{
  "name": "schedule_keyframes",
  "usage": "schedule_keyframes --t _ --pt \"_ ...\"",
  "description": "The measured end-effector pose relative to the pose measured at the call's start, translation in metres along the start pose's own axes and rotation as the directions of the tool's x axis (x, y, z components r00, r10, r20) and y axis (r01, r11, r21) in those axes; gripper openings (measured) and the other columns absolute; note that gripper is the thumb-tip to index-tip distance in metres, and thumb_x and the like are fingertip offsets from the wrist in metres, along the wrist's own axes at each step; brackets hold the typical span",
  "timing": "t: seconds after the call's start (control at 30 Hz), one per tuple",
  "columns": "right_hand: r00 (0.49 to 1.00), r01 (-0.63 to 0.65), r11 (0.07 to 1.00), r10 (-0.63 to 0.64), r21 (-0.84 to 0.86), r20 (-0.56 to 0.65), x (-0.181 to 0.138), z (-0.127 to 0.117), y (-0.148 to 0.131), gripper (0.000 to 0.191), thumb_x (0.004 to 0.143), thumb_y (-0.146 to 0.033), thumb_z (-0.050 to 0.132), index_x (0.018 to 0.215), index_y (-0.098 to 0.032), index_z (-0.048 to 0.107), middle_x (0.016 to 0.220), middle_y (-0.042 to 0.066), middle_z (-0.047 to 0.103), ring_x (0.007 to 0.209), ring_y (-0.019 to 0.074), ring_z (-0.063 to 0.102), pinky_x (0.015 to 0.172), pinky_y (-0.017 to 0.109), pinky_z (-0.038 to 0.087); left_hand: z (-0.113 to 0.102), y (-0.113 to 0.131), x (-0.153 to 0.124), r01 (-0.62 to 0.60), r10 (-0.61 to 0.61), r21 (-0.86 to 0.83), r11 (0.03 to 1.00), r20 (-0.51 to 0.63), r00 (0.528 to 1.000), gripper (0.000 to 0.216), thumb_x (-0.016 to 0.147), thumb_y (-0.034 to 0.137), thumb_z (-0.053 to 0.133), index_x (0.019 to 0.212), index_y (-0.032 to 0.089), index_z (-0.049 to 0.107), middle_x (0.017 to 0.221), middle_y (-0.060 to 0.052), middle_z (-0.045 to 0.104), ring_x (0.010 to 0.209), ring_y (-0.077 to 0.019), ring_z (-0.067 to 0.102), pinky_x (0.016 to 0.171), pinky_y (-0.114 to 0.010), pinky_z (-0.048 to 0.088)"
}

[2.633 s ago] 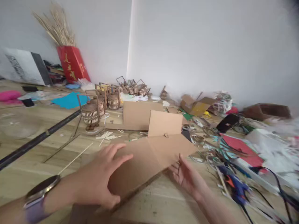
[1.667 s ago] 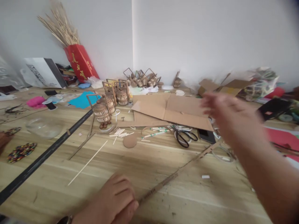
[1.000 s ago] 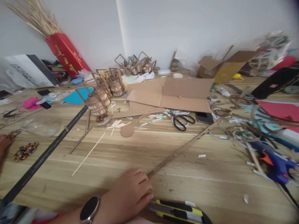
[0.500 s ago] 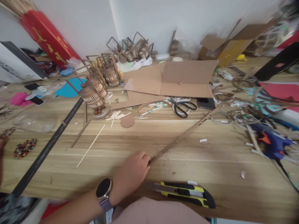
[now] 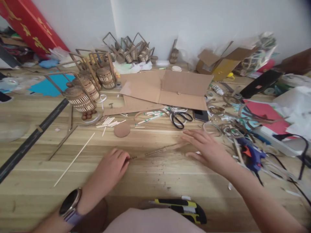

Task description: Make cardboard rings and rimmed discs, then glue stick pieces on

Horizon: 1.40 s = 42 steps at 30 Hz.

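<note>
My left hand [image 5: 113, 166], a watch on its wrist, rests on the wooden table with its fingers closed on the near end of a thin brown strip [image 5: 155, 151] with dark marks. The strip slants away to the right, toward my right hand [image 5: 204, 147]. That hand hovers at the strip's far end, fingers stretched out and thumb apart; whether the fingertips touch the strip is hard to tell. Small dark crumbs lie below the strip. By the table's front edge lies a yellow and black utility knife [image 5: 181, 208], partly hidden by my clothing.
Small slatted baskets with tall handles [image 5: 79, 97] stand at the left. Behind the strip are a round brown disc [image 5: 122, 129], short pale sticks [image 5: 110, 122], black scissors [image 5: 179, 118] and cardboard [image 5: 162, 89]. A blue glue gun [image 5: 252, 155] lies at the right, a long dark bar [image 5: 34, 134] at the left.
My right hand has come into view over the strip's far end. The strip now lies at a flatter slant, still in my left hand. The view has shifted to the right.
</note>
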State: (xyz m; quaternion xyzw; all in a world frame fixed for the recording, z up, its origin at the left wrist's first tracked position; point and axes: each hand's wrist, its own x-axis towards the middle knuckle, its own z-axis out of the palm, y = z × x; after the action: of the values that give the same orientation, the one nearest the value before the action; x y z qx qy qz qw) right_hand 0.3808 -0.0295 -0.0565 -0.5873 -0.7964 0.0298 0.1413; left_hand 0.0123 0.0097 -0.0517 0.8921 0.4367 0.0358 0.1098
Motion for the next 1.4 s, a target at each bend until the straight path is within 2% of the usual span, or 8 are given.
schedule_keyframes --t 0.23,0.53,0.73,0.87,1.0,1.1,1.23,1.4 --pt "1.000 -0.008 0.998 0.010 0.060 -0.018 -0.002 0.041 0.020 0.032 0.094 -0.041 0.042 0.095 -0.021 0.066 0.098 0.013 0.069 0.094 0.0291 0.063 0.083 0.047 0.051 -0.007 -0.023 -0.030 0.033 -0.004 0.093 0.995 -0.297 0.955 0.030 0.094 0.034 0.051 0.116 0.014 0.058 0.129 -0.016 0.056 0.128 -0.0342 0.044 0.104 -0.054 0.039" --pt "0.989 -0.136 0.975 0.143 0.178 -0.024 0.004 0.028 0.012 0.031 0.091 -0.052 0.043 0.093 -0.025 0.059 0.086 0.008 0.069 0.077 0.0257 0.067 0.067 0.038 0.054 0.047 -0.017 -0.133 -0.043 0.039 0.154 0.987 0.029 0.999 0.081 0.077 0.037 0.068 0.148 0.026 0.031 0.155 -0.011 0.032 0.143 -0.0372 0.023 0.112 -0.061 0.026" --pt "0.966 -0.224 0.946 0.246 0.233 -0.073 0.009 0.019 -0.001 0.039 0.087 -0.060 0.044 0.090 -0.024 0.060 0.083 0.008 0.070 0.069 0.0239 0.066 0.061 0.036 0.052 0.039 -0.032 -0.089 -0.063 0.063 0.210 0.976 0.009 0.998 0.063 0.086 0.032 0.060 0.145 0.023 0.039 0.154 -0.013 0.034 0.143 -0.0346 0.025 0.113 -0.057 0.026" --pt "0.930 -0.313 0.904 0.354 0.291 -0.100 0.009 0.012 -0.011 0.036 0.083 -0.058 0.050 0.087 -0.024 0.061 0.074 0.005 0.068 0.060 0.0208 0.062 0.054 0.033 0.048 0.015 -0.017 -0.044 0.002 0.042 0.238 0.971 -0.181 0.983 0.039 0.095 0.029 0.051 0.130 0.014 0.054 0.143 -0.018 0.047 0.136 -0.0379 0.035 0.109 -0.058 0.029" --pt "0.865 -0.404 0.760 0.499 0.509 -0.058 0.010 0.004 -0.016 0.034 0.078 -0.056 0.059 0.087 -0.024 0.062 0.066 0.001 0.063 0.052 0.0157 0.055 0.045 0.028 0.045 0.007 0.026 -0.021 -0.559 0.560 0.036 0.828 -0.010 0.829 0.027 0.095 0.042 0.052 0.108 0.020 0.061 0.105 -0.007 0.067 0.099 -0.0226 0.057 0.086 -0.035 0.046" --pt "0.810 -0.424 0.539 0.585 0.728 0.038 0.011 -0.003 -0.020 0.037 0.070 -0.056 0.071 0.084 -0.022 0.062 0.057 -0.003 0.055 0.047 0.0111 0.047 0.040 0.022 0.041 0.018 0.049 -0.017 -0.674 0.673 0.017 0.738 0.048 0.738 0.017 0.095 0.033 0.055 0.090 0.018 0.061 0.080 -0.002 0.063 0.078 -0.0188 0.056 0.071 -0.031 0.044" --pt "0.783 -0.393 0.329 0.609 0.859 0.125 0.013 -0.011 -0.027 0.044 0.064 -0.059 0.076 0.080 -0.021 0.060 0.056 -0.005 0.052 0.046 0.0082 0.042 0.040 0.019 0.034 0.029 0.051 -0.008 -0.623 0.618 0.004 0.782 0.116 0.778 0.020 0.095 0.032 0.055 0.083 0.017 0.060 0.082 -0.003 0.063 0.076 -0.0183 0.056 0.064 -0.030 0.042" --pt "0.812 -0.353 0.252 0.561 0.901 0.162 0.023 -0.022 -0.038 0.048 0.064 -0.065 0.073 0.074 -0.021 0.055 0.064 -0.003 0.053 0.046 0.0066 0.038 0.039 0.019 0.029 0.021 0.029 0.022 -0.438 0.435 -0.003 0.899 0.130 0.891 0.021 0.094 0.037 0.056 0.090 0.017 0.062 0.096 -0.005 0.063 0.082 -0.0199 0.058 0.069 -0.030 0.043"
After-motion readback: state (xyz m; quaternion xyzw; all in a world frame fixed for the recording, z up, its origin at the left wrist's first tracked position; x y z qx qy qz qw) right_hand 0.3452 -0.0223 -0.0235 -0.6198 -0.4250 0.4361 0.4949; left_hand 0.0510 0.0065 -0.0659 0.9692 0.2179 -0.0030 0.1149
